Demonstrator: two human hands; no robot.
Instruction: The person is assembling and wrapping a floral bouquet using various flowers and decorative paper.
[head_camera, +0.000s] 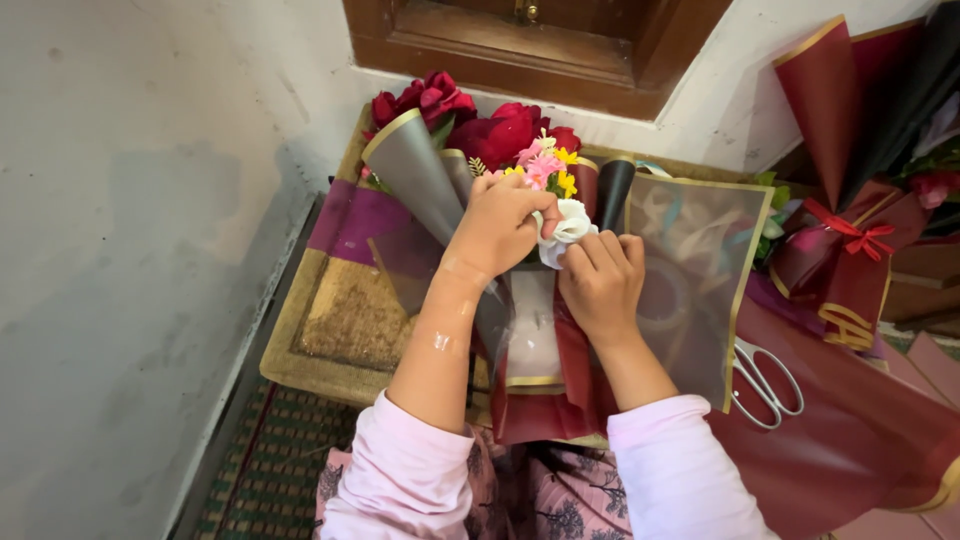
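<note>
A purple sheet (362, 215) lay at the left edge of a low tan board (345, 322). A bouquet of red artificial roses in grey and maroon gold-edged wrapping paper (480, 140) was propped at the middle of the board. The left hand (497, 225) was closed around the bouquet's stems, its fingertips on a small white fabric flower (567, 228). The right hand (601, 278) was pinched shut on the same flower. A translucent gold-edged sheet (700, 270) was spread toward the right edge. White-handled scissors (765, 380) lay beyond it on dark red paper (850, 440).
</note>
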